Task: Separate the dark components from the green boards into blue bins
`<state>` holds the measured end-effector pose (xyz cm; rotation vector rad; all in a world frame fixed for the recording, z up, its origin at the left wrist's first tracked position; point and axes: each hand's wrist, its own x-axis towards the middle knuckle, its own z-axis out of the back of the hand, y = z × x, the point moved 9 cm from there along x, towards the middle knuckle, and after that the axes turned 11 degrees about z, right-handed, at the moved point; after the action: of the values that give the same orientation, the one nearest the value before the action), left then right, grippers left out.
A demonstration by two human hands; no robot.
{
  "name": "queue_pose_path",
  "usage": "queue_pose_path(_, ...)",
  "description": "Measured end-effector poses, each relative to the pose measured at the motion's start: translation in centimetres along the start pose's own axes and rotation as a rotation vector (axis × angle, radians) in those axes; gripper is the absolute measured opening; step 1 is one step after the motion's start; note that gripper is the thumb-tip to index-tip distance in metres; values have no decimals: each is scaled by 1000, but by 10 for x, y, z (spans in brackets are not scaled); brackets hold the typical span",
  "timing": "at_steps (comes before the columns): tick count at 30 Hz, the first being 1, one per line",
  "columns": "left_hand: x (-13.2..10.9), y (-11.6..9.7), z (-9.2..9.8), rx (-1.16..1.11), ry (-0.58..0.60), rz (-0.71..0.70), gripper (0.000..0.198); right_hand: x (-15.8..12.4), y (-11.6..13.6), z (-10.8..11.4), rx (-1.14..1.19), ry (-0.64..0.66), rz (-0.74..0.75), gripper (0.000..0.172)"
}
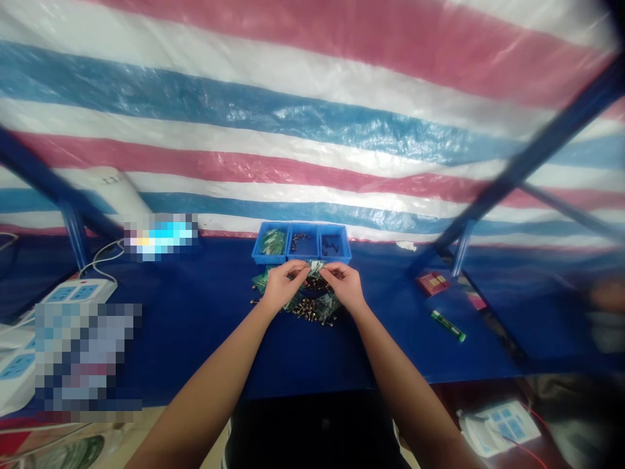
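Nearest, at the centre of the frame on the blue tabletop (195, 345), lies a loose heap of small brass-coloured parts (307, 311). Just above it in the frame, the left hand (288, 285) and right hand (344, 285) pinch a small clear packet (316, 266) between thumbs and fingers. Beyond stand three blue bins (303, 260), the left one holding greenish packets (274, 241); a striped sheet (312, 98) fills the upper frame.

Blue tabletop (195, 319) lies open outward of the left hand (284, 285) and right hand (345, 285), with blue bins (305, 248) blocking just beyond and small brass-coloured parts (309, 311) just nearer.
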<state>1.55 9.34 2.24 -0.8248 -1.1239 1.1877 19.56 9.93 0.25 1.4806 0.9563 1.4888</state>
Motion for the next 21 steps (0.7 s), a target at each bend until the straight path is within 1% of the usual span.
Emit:
queue_pose_path(2,0,-1,1,58,-11,-23,20,0,3,-1,-79,29,26,22)
queue_pose_path(6,0,-9,3,129,-35,-114,20,0,13,-5,-202,104,107,20)
queue_pose_path(8,0,-11,3,131,-39,-139,19,1,16,-7,-217,137,139,20)
queue_pose_path(10,0,-11,2,120,-30,-125,19,1,16,-7,-207,124,147,20)
queue_pose_path(12,-1,-8,1,89,-8,-83,20,1,13,-2,-174,58,120,21)
queue_pose_path(15,-2,-4,-4,24,55,-29,23,1,4,2,-53,-5,4,27)
queue_pose_path(18,-3,-4,-5,-29,100,-7,28,0,0,-1,80,5,-71,33)
queue_pose_path(21,-2,-6,-1,-1,70,-15,33,0,1,-1,105,-3,-91,34)
